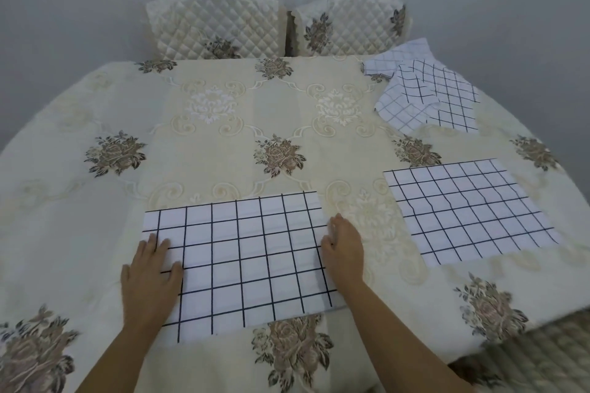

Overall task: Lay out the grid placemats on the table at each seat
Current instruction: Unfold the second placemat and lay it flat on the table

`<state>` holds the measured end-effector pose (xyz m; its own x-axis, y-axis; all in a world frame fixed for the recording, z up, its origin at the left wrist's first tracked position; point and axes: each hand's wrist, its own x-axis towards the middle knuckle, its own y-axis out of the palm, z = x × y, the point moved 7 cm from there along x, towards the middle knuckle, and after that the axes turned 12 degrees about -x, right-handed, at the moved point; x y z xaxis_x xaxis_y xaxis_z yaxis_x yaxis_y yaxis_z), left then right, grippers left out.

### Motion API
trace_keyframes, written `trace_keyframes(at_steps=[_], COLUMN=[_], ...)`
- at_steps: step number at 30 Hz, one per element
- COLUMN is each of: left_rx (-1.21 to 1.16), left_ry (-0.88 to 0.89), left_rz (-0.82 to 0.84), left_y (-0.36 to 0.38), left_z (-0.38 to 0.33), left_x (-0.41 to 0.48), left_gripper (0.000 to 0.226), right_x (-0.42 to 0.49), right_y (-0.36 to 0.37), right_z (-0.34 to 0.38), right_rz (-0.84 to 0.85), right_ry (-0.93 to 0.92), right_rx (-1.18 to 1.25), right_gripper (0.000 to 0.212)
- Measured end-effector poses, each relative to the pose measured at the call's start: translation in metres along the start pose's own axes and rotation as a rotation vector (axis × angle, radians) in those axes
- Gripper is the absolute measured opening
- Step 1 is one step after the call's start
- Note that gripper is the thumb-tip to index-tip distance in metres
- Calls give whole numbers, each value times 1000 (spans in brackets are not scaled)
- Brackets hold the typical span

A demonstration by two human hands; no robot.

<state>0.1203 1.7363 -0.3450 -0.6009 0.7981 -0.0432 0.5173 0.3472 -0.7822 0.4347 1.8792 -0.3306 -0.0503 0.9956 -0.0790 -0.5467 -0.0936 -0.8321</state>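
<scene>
A white placemat with a black grid lies flat on the table near its front edge, right before me. My left hand rests flat on its left edge, fingers spread. My right hand lies flat against its right edge. A second grid placemat lies flat to the right. At the far right, a loose pile of several more grid placemats lies overlapped and partly folded.
The table wears a cream tablecloth with embroidered flowers. Two chairs with quilted cream covers stand at the far side against a grey wall. Another quilted chair cover shows at the lower right.
</scene>
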Motion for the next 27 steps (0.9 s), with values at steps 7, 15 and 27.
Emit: trace_keyframes(at_steps=[7,15,27], left_rx=[-339,-309,-122], left_ry=[-512,-707,-759], left_rz=[-309,16,-28], left_y=[-44,-41,-57], left_z=[21,32,52], left_x=[-15,-2,2], left_gripper=[50,58,31], right_x=[2,0,-10], right_y=[-2,1,22], right_z=[7,6,31], right_rz=[228,369,401], right_ry=[465,390,276], right_rx=[186,57,197], right_gripper=[61,38,6])
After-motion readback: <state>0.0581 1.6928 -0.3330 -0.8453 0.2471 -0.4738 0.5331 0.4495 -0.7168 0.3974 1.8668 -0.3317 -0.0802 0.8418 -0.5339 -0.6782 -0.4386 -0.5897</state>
